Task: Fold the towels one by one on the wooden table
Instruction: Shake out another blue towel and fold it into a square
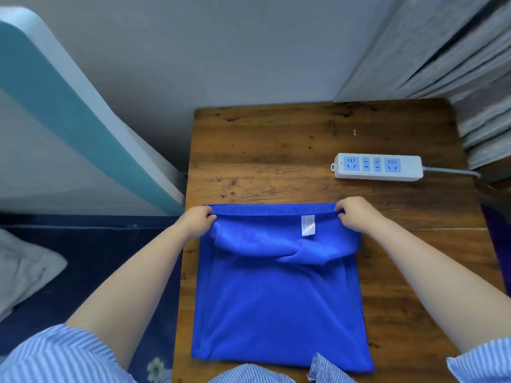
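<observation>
Blue microfibre, bright against the dark grain: the towel [279, 299] lies on the wooden table [276, 150], near the table's front edge and toward its left side, close to the person. The left hand [197, 218] pinches one corner of a loose edge, fingers curled round the cloth, and the right hand [352, 214] grips the other corner the same way. Between them that edge is stretched fairly taut over the far end of the towel, a white care label [308, 225] showing just below it. Behind the edge the carried layer sags in a soft roll, so I judge this to be the first fold, near edge brought over to meet the far one.

To do it well, I'd say keep the tension even between the two hands and set the held corners squarely on the far corners beneath, left and right together. The slack in the middle looks the likely trouble: laid down as it is, it could trap a crease. Lowering the edge, then sweeping flat palms back toward the fold should settle it.

A white power strip [377, 167] sits well apart on the far right of the table, out of the way. Striped sleeves [55, 355] frame the bottom of the view.
</observation>
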{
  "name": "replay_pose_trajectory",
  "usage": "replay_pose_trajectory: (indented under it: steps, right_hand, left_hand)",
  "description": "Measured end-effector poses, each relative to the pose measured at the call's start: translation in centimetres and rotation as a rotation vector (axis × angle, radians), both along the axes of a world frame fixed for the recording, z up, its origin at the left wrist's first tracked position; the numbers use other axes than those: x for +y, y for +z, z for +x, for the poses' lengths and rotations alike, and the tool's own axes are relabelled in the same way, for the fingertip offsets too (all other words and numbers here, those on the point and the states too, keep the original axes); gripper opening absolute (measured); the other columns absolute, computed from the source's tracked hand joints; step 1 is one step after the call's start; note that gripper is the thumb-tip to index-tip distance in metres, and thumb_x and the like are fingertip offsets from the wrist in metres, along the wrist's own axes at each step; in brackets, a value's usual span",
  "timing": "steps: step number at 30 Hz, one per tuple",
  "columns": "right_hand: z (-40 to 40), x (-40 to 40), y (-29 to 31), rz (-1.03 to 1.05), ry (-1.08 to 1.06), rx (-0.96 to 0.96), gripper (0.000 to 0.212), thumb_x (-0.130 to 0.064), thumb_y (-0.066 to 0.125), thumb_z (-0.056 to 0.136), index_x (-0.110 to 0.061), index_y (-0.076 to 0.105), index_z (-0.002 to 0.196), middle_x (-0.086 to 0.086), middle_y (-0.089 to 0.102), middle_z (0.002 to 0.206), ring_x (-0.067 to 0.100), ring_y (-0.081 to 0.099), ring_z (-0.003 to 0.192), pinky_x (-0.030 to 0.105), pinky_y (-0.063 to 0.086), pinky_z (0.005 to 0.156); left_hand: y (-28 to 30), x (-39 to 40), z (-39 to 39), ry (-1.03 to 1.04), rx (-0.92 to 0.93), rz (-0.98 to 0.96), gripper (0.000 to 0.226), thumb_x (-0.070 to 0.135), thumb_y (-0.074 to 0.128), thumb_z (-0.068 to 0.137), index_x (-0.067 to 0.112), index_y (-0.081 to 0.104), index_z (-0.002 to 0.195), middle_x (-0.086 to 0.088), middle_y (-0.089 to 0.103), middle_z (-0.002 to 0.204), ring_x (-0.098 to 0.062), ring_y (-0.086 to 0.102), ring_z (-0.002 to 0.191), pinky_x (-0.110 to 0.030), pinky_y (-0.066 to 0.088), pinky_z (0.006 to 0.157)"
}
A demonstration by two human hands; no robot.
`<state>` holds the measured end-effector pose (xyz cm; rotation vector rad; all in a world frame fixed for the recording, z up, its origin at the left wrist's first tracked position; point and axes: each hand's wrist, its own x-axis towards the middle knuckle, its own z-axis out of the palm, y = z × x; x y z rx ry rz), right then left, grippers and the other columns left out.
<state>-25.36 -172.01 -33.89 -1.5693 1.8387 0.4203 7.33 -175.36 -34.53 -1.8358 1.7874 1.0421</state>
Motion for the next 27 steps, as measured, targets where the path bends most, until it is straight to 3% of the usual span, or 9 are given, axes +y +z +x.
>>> replay_pose_trajectory:
  steps: [3,9,14,20,23,27]
  right_hand:
    - [-0.2,-0.1,-0.8,-0.119,-0.002,0.062,0.029,-0.006,0.046,0.089,-0.008,0.060,0.115,0.010,0.056,0.117,0.026,0.051,0.110,0.033,0.046,0.087]
    - [-1.0,-0.5,-1.6,-0.133,-0.052,0.058,0.023,-0.012,0.059,0.085,-0.006,0.066,0.106,0.007,0.048,0.129,0.023,0.043,0.121,0.032,0.042,0.093]
    - [-1.2,-1.3,-2.1,-0.129,-0.100,-0.025,0.025,-0.010,0.063,0.082,-0.004,0.065,0.107,0.010,0.052,0.119,0.023,0.051,0.109,0.026,0.040,0.088]
    - [-1.5,-2.4,-1.8,-0.026,-0.073,-0.123,0.012,-0.009,0.063,0.080,-0.006,0.068,0.090,0.012,0.066,0.100,0.022,0.056,0.093,0.026,0.042,0.075]
    - [-2.0,-2.7,-0.7,0.004,-0.070,-0.170,0.002,-0.011,0.067,0.078,-0.011,0.065,0.077,0.008,0.064,0.087,0.017,0.053,0.079,0.024,0.040,0.068]
    - [-2.7,-2.2,1.5,0.043,-0.066,-0.185,0.011,-0.014,0.071,0.075,-0.014,0.063,0.068,-0.003,0.057,0.069,0.013,0.051,0.072,0.019,0.037,0.056]
  left_hand:
    - [-0.9,-0.6,0.2,0.001,-0.083,-0.178,0.025,0.021,0.041,0.096,0.004,0.058,0.102,-0.015,0.059,0.107,-0.032,0.053,0.101,-0.036,0.044,0.079]
    - [-2.6,-1.0,0.0,-0.052,-0.087,-0.255,0.024,0.024,0.051,0.092,0.008,0.061,0.106,-0.011,0.047,0.119,-0.028,0.044,0.112,-0.040,0.046,0.089]
    - [-3.2,-1.3,0.2,-0.188,-0.036,-0.225,0.023,0.021,0.047,0.094,0.005,0.060,0.104,-0.014,0.054,0.108,-0.028,0.051,0.102,-0.034,0.041,0.083]
    - [-2.5,-1.2,1.2,-0.151,0.046,-0.218,0.017,0.021,0.043,0.095,0.008,0.052,0.091,-0.013,0.057,0.101,-0.028,0.052,0.093,-0.033,0.039,0.074]
    - [-1.5,-1.6,1.4,-0.199,-0.001,-0.157,0.021,0.027,0.038,0.097,0.013,0.043,0.083,-0.011,0.058,0.096,-0.029,0.055,0.090,-0.034,0.040,0.072]
    - [0.4,-1.7,1.8,-0.236,0.010,-0.121,0.031,0.030,0.044,0.095,0.016,0.043,0.068,-0.002,0.052,0.076,-0.023,0.049,0.076,-0.030,0.031,0.059]
